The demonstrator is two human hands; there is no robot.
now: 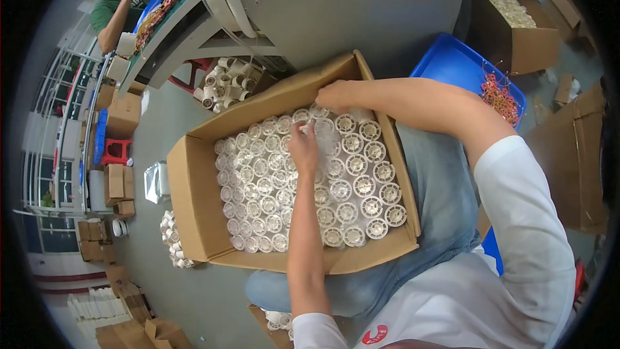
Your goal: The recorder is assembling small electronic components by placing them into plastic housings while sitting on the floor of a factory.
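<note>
An open cardboard box (187,200) in front of me holds many round, white-and-clear plastic parts (363,185) standing in rows. My left hand (302,147) is over the middle of the far rows, fingers pinched together. Whatever it grips is too small or hidden to name. Beside it, a hazy, translucent patch like thin plastic film (327,139) lies over some parts. At the box's far right side, my right hand (333,96) is curled close to the far wall above the last row. Its fingertips are hidden, so what it holds does not show.
A blue tray (439,58) with red wired pieces (499,98) stands to the right. Beyond the box, a carton of white cylindrical parts (226,84) sits under a workbench. More white parts (173,239) lie on the floor at left. Another person (119,6) works at the far-left bench.
</note>
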